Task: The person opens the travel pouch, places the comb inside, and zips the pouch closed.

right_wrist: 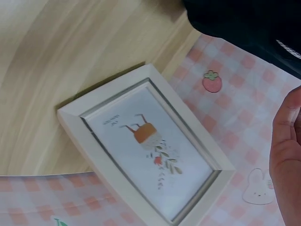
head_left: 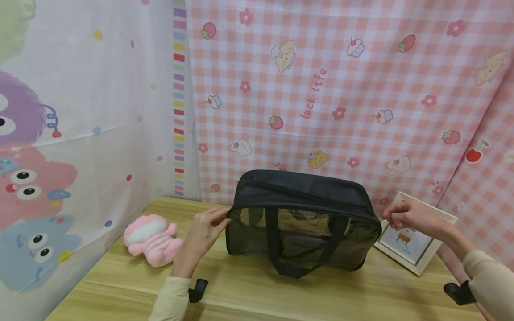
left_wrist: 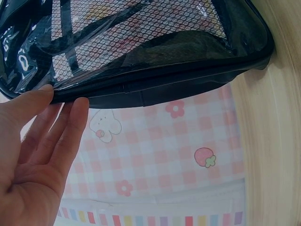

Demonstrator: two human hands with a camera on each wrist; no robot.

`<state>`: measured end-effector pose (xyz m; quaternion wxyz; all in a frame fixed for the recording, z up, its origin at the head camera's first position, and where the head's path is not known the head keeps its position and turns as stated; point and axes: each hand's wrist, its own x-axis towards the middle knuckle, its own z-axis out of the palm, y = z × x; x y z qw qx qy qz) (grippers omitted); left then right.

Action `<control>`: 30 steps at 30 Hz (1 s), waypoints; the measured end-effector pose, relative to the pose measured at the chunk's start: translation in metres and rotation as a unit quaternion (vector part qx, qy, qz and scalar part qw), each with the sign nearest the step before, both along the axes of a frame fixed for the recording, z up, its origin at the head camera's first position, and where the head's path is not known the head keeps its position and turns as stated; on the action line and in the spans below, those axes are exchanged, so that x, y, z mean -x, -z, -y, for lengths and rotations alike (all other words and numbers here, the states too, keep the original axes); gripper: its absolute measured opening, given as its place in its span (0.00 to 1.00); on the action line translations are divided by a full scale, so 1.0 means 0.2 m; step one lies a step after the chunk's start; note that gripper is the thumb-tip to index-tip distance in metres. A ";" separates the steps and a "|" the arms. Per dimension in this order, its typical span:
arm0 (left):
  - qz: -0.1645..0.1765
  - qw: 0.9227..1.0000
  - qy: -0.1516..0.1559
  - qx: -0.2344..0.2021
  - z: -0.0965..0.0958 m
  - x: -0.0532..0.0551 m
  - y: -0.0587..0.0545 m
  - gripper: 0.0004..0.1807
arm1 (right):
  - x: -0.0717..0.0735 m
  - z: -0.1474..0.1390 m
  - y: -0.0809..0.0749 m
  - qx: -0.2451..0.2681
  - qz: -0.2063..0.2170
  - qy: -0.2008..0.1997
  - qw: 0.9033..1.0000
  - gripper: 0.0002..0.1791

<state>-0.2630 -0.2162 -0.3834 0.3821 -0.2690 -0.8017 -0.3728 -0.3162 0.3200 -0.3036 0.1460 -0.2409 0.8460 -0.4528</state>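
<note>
A black toiletry bag [head_left: 303,223] with clear see-through sides and mesh stands upright on the table. Its black strap handle [head_left: 291,269] hangs down the front. With thumb and fingers, my left hand [head_left: 206,232] pinches the bag's upper left edge; the left wrist view shows this hand [left_wrist: 42,136] with the thumb on the clear side and fingers on the black top. At the opposite upper corner, my right hand [head_left: 417,218] has its fingers curled around what looks like a small zipper pull [head_left: 383,219]. The right wrist view shows only part of that hand [right_wrist: 288,150].
To the left lies a pink striped plush toy [head_left: 154,240] on the wooden table [head_left: 241,294]. A white-framed picture [head_left: 427,263] leans at the right, behind and below my right hand. Behind the bag hangs a pink checked cloth [head_left: 341,89]; a patterned white cloth [head_left: 100,111] hangs at left.
</note>
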 end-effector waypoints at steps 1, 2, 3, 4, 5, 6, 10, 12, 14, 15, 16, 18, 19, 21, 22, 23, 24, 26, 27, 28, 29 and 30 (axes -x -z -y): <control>0.000 1.000 0.000 0.000 0.00 0.00 0.00 0.15 | 0.00 -0.01 0.01 0.003 0.001 -0.004 1.000 0.15; 0.000 1.000 -0.001 0.001 0.00 0.00 0.00 0.15 | 0.00 -0.01 0.02 0.008 0.005 -0.011 1.000 0.14; 0.000 1.000 -0.001 0.001 0.00 0.00 0.00 0.15 | 0.00 -0.01 0.03 0.012 0.007 -0.017 1.000 0.13; 0.001 1.000 -0.001 0.002 0.00 0.00 -0.01 0.15 | 0.01 -0.02 0.04 0.016 0.010 -0.023 1.000 0.13; 0.001 1.000 -0.001 0.002 0.00 0.00 -0.01 0.15 | 0.01 -0.02 0.04 0.018 0.012 -0.026 0.999 0.13; 0.002 1.000 0.000 0.002 0.00 0.00 -0.01 0.15 | 0.01 -0.02 0.05 0.019 0.014 -0.027 0.999 0.13; 0.004 1.000 0.000 0.001 0.00 0.00 -0.01 0.15 | 0.01 -0.02 0.06 0.018 0.019 -0.018 0.999 0.13; 0.007 1.000 0.000 -0.001 0.00 0.00 0.00 0.15 | 0.01 -0.02 0.06 0.016 0.024 -0.016 0.999 0.13; 0.011 1.000 -0.001 -0.003 0.01 0.00 0.00 0.15 | 0.02 -0.02 0.08 0.014 0.027 -0.014 0.999 0.13; 0.013 1.000 -0.002 -0.004 0.01 0.00 0.00 0.14 | 0.02 -0.02 0.08 0.013 0.027 -0.014 0.999 0.13; 0.014 1.000 -0.002 -0.005 0.01 0.00 0.00 0.14 | 0.02 -0.02 0.09 0.011 0.026 -0.015 0.999 0.13; 0.015 1.000 -0.003 -0.006 0.01 0.00 0.01 0.14 | 0.01 -0.02 0.10 0.008 0.022 -0.014 1.000 0.13; 0.015 1.000 -0.003 -0.006 0.01 0.00 0.01 0.14 | 0.01 -0.02 0.11 0.006 0.020 -0.012 1.000 0.14; 0.013 1.000 -0.001 -0.006 0.01 0.01 0.01 0.15 | 0.01 -0.02 0.12 0.002 0.017 -0.011 1.000 0.14; 0.011 1.000 -0.001 -0.006 0.01 0.01 0.01 0.15 | 0.01 -0.02 0.12 0.004 0.017 -0.011 1.000 0.15; 0.011 1.000 -0.001 -0.006 0.01 0.01 0.01 0.15 | 0.01 -0.02 0.12 0.006 0.019 -0.010 1.000 0.15; 0.012 1.000 0.000 -0.007 0.01 0.01 0.01 0.15 | 0.01 -0.02 0.13 0.006 0.020 -0.007 1.000 0.15; 0.012 1.000 0.002 -0.007 0.01 0.01 0.01 0.15 | 0.01 -0.01 0.13 0.005 0.018 -0.007 1.000 0.14; 0.013 1.000 0.002 -0.007 0.01 0.01 0.00 0.15 | 0.01 -0.01 0.14 0.005 0.017 -0.007 1.000 0.14; 0.014 1.000 0.003 -0.007 0.01 0.01 0.00 0.15 | 0.01 -0.01 0.14 0.001 0.014 -0.002 1.000 0.13; 0.016 1.000 0.004 -0.008 0.01 0.00 0.00 0.15 | 0.01 -0.01 0.14 -0.002 0.012 0.000 1.000 0.13; 0.018 1.000 0.004 -0.007 0.01 0.00 0.00 0.14 | 0.01 -0.01 0.15 -0.007 0.007 0.001 1.000 0.12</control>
